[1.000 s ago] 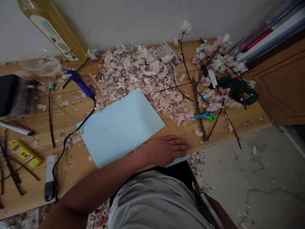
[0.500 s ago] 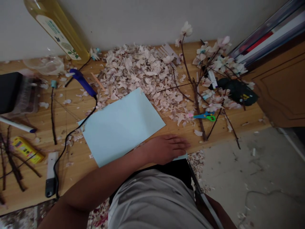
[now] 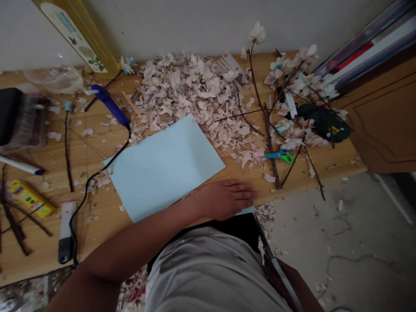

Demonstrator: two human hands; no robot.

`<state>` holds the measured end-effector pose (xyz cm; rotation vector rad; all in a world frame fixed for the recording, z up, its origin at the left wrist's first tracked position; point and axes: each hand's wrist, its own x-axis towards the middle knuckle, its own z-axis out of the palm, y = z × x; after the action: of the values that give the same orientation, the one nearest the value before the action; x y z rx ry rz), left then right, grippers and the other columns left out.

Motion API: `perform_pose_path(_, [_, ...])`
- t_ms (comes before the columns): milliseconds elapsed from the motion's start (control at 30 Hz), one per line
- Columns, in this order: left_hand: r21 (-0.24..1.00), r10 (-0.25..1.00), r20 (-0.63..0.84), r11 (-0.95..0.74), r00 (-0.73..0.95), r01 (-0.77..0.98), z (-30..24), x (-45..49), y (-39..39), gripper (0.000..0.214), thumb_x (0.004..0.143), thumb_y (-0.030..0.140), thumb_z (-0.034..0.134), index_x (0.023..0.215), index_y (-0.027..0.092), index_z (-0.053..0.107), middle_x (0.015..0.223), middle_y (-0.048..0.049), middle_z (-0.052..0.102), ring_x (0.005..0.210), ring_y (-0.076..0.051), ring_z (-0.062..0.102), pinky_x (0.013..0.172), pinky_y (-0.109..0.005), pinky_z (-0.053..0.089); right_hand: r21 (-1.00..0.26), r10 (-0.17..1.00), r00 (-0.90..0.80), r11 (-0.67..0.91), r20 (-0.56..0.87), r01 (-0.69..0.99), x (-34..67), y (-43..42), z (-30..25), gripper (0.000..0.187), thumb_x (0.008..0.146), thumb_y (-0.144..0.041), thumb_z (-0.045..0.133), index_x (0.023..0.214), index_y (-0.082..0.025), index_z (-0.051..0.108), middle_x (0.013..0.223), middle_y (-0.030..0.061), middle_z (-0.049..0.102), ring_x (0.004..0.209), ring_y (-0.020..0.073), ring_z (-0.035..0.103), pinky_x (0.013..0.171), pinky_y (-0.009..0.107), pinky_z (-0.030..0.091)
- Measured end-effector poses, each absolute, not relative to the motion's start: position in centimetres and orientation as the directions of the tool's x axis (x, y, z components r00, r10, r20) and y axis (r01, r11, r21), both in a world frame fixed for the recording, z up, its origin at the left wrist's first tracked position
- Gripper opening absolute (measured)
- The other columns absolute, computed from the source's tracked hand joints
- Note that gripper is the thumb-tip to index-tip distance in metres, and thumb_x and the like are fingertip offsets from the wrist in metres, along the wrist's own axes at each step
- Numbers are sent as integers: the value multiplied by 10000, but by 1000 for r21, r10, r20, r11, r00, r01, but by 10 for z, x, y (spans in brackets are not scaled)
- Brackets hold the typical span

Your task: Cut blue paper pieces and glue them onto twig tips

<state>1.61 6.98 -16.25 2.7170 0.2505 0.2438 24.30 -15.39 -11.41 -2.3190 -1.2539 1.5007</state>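
My left hand point(image 3: 227, 198) lies flat with its fingers stretched out on the near right corner of a light blue paper sheet point(image 3: 165, 167), at the front edge of the wooden table point(image 3: 97, 203). It holds nothing. The sheet lies slanted, and its far edge touches a big pile of pale pink petals point(image 3: 195, 93). My right hand is out of view; only a bit of that arm point(image 3: 294, 284) shows at the bottom right, below the table edge.
Small blue-green scissors point(image 3: 280, 156), blossom branches point(image 3: 286, 86) and a dark glue gun point(image 3: 325, 123) lie to the right. A blue-handled corded tool point(image 3: 108, 105), a yellow bottle point(image 3: 78, 39), bare twigs point(image 3: 66, 151), a white pen point(image 3: 19, 166), a yellow box point(image 3: 27, 198) and a cutter point(image 3: 65, 234) lie to the left.
The view has shifted a little. My left hand stays flat on the paper's corner, and nothing on the table has moved.
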Motion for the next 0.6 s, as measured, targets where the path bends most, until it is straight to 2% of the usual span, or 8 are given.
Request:
perform_pose_path(133, [408, 212, 191, -905, 958, 119, -165, 16, 69, 428, 1049, 300, 450, 1433, 159, 574, 1636, -48, 379, 1540, -211, 292, 1286, -379, 217, -469, 641, 182, -699, -746, 540, 246, -155, -123, 518, 766, -707, 622, 802, -203, 734, 907, 120, 781, 843, 333, 696, 767, 344, 575])
perform_pose_path(267, [395, 213, 192, -910, 958, 123, -168, 16, 69, 434, 1053, 299, 428, 1444, 168, 562, 1641, -32, 369, 1541, -210, 289, 1285, -381, 214, -460, 634, 144, -681, -760, 570, 249, -155, -127, 512, 771, -709, 609, 692, -206, 661, 747, 92, 730, 778, 322, 676, 707, 334, 548])
perform_pose_path(467, [399, 213, 191, -909, 958, 123, -166, 17, 69, 419, 1049, 300, 457, 1430, 174, 579, 1632, -43, 389, 1534, -204, 306, 1280, -381, 229, -408, 578, 159, -720, -801, 562, 250, -155, -128, 512, 756, -700, 633, 664, -196, 652, 692, 72, 703, 734, 310, 677, 660, 312, 534])
perform_pose_path(600, [398, 211, 220, -911, 952, 110, -167, 16, 69, 415, 1041, 292, 484, 1432, 196, 583, 1605, -43, 436, 1519, -200, 338, 1268, -384, 254, -437, 613, 149, -692, -776, 575, 257, -163, -138, 497, 750, -685, 651, 693, -192, 688, 729, 78, 726, 760, 314, 688, 692, 324, 551])
